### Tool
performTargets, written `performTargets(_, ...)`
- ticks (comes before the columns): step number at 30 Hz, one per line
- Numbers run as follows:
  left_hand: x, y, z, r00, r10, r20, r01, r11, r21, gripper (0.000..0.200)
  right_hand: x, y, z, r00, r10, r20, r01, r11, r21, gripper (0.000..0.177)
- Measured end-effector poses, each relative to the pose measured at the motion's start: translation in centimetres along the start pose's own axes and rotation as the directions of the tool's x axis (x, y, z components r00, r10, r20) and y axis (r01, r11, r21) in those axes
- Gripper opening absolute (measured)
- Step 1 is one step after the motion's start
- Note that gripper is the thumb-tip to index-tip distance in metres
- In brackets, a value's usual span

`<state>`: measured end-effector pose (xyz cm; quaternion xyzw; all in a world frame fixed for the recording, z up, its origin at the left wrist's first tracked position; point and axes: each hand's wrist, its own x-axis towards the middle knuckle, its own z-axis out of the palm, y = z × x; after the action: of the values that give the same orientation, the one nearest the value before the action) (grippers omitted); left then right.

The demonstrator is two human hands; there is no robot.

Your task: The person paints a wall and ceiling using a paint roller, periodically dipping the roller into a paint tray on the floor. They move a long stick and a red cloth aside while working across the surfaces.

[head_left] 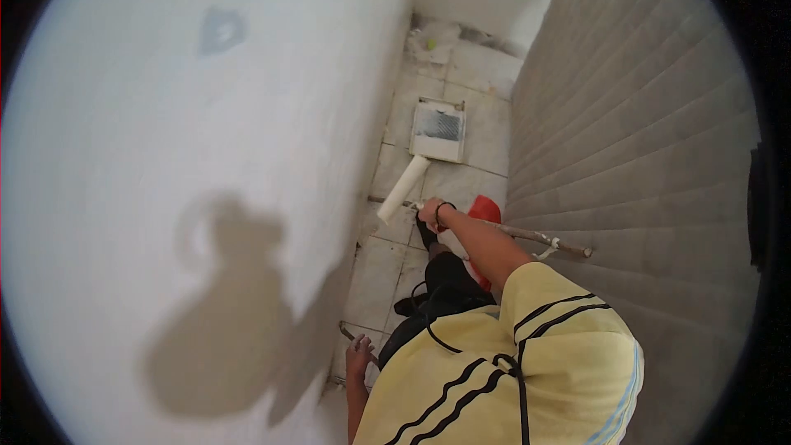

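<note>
My right hand (430, 213), with a dark band at the wrist, is closed around the handle of a paint roller. Its pale roller sleeve (404, 189) hangs tilted in front of the hand, close to the white wall. From behind the hand a wooden pole (535, 236) runs to the right, with pale string or wire wound near its end. Lower down, near the foot of the wall, my left hand (359, 354) is closed on a thin dark rod (346, 330), partly hidden by the fingers. A paint tray (441, 148) with grey ridges lies on the floor beyond the roller.
The white wall (124, 156) with my shadow fills the left side. To the right stands a tall grey quilted panel (626, 115). Between them is a narrow stained tile floor (379, 272). A red and white item (486, 209) lies under my right arm.
</note>
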<state>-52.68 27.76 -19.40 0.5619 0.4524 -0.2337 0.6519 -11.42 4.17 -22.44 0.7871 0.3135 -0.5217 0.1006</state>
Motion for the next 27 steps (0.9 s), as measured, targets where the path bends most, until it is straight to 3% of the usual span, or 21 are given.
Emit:
performTargets(1, 0.0, 1.2, -4.9, 1.000, -0.006, 0.013, 0.005, 0.999, 0.043, 0.051, 2.2, -2.4, -0.5, 0.990, 0.086, -0.113, -0.043, 0.941, 0.336, 0.018)
performTargets(2, -0.2, 1.5, -6.0, 1.000, -0.017, 0.010, 0.016, 0.997, 0.072, 0.051, 3.8, -1.9, -0.1, 0.965, 0.195, -0.177, -0.041, 0.775, 0.630, 0.019)
performTargets(3, 0.1, 2.3, -7.3, 0.999, -0.033, 0.004, 0.032, 0.994, 0.101, 0.050, 4.3, -2.5, -1.0, 0.900, 0.437, 0.016, -0.091, 0.151, 0.984, 0.022)
performTargets(5, 1.8, 1.7, -8.4, 0.987, 0.094, 0.130, -0.139, 0.908, 0.396, 0.048, 8.4, -0.5, -0.7, 0.866, 0.499, 0.020, -0.053, 0.051, 0.997, 0.028)
performTargets(6, 4.6, -1.2, -9.9, 0.995, -0.097, 0.025, 0.079, 0.913, 0.399, 0.046, 10.5, 1.4, -1.0, 0.825, 0.565, 0.010, -0.007, -0.008, 1.000, 0.035)
performTargets(7, -0.1, 7.3, -8.5, 0.979, -0.201, -0.014, 0.201, 0.972, 0.121, 0.043, 10.6, 0.4, -5.3, 0.817, 0.566, 0.109, 0.021, -0.220, 0.975, 0.032)
performTargets(8, 1.5, 7.6, -9.8, 0.965, -0.260, -0.005, 0.260, 0.961, 0.090, 0.041, 12.0, 0.6, -6.1, 0.818, 0.558, 0.137, 0.018, -0.264, 0.964, 0.032)
performTargets(10, 3.4, 11.8, -7.7, 0.950, -0.311, -0.013, 0.299, 0.901, 0.315, 0.040, 15.3, 2.9, -7.4, 0.742, 0.631, 0.226, -0.034, -0.301, 0.953, 0.030)
performTargets(11, 4.5, 14.1, -6.6, 0.942, -0.334, -0.024, 0.323, 0.888, 0.329, 0.040, 16.6, 3.7, -7.6, 0.746, 0.616, 0.252, -0.054, -0.322, 0.945, 0.030)
performTargets(13, 7.4, 18.7, -2.8, 0.961, -0.242, 0.137, 0.113, 0.789, 0.604, 0.041, 19.6, 5.4, -7.2, 0.669, 0.695, 0.263, -0.034, -0.325, 0.945, 0.030)
performTargets(17, 13.2, 27.2, 5.3, 0.969, -0.212, 0.128, 0.106, 0.822, 0.560, 0.042, 26.8, 9.2, -5.6, 0.708, 0.623, 0.334, 0.029, -0.498, 0.867, 0.032)
performTargets(19, 17.1, 30.0, 8.5, 0.952, -0.133, 0.276, -0.056, 0.811, 0.582, 0.041, 29.1, 10.8, -5.8, 0.678, 0.672, 0.298, 0.038, -0.437, 0.899, 0.032)
performTargets(20, 19.4, 30.8, 9.7, 0.950, -0.148, 0.274, -0.045, 0.806, 0.590, 0.041, 31.2, 11.6, -4.9, 0.678, 0.665, 0.313, 0.027, -0.448, 0.893, 0.032)
performTargets(22, 23.6, 32.0, 12.1, 0.936, -0.033, 0.352, -0.205, 0.760, 0.617, 0.039, 36.1, 12.6, -2.3, 0.761, 0.647, -0.039, 0.055, -0.004, 0.998, 0.035)
performTargets(23, 25.3, 32.7, 13.4, 0.937, -0.041, 0.346, -0.195, 0.762, 0.618, 0.039, 35.5, 12.4, -3.4, 0.767, 0.641, -0.033, 0.047, -0.005, 0.999, 0.035)
performTargets(25, 28.7, 34.3, 15.7, 0.947, -0.051, 0.316, -0.167, 0.763, 0.624, 0.037, 32.0, 12.2, -8.5, 0.710, 0.651, 0.269, 0.141, -0.505, 0.851, 0.037)
performTargets(27, 31.2, 34.8, 16.9, 0.937, -0.016, 0.348, -0.205, 0.782, 0.588, 0.036, 32.3, 12.0, -9.1, 0.705, 0.640, 0.305, 0.122, -0.533, 0.837, 0.039)
